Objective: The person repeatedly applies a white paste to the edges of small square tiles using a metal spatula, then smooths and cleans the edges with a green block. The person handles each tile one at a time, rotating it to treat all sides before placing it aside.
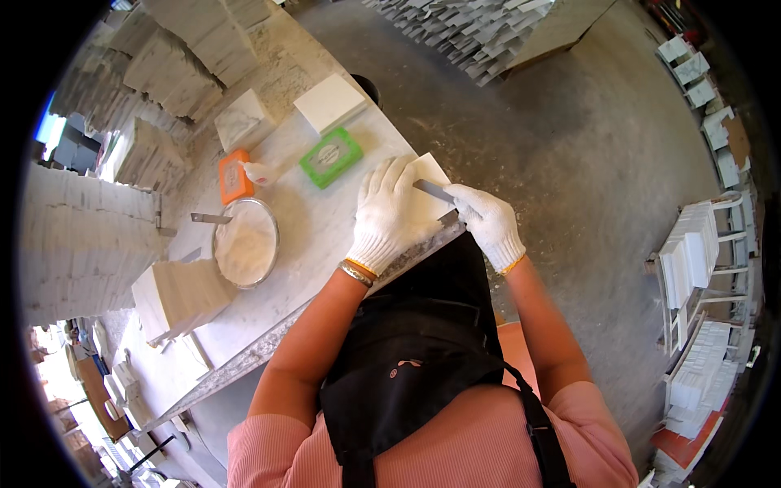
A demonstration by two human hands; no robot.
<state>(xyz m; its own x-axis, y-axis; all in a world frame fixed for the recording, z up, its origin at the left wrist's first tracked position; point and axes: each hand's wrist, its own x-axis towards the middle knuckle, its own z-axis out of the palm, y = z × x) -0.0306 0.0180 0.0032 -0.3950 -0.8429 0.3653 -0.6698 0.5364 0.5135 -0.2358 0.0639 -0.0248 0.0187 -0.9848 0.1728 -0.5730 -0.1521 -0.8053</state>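
The left hand [389,213], in a white glove, lies flat and spread out on a small white tile [429,172]. It presses the tile down and does not grip it. The tile sits at the near corner of the bench [325,236], right by the edge and close to the person's black apron [423,342].

The right hand [489,222], also in a white glove, is closed around a thin grey metal blade [434,192]. The blade lies across the tile, just beside the left hand's fingers.

Farther back on the bench are a round metal bowl [246,241] full of white stuff, with a flat tool [210,218] resting on its rim. Near it are an orange box [234,176], a green box [330,157] and 2 white blocks [329,102]. A pile of tiles [181,297] sits at the left end. More tiles are stacked on the floor and on racks [691,260] to the right.

What could go wrong, I think: the tile is so near the edge that a hard push could slide it off, and it might break on the floor. The blade is close to the left fingers, so a slip could poke the glove. Pushing too hard might also chip the tile's edge.
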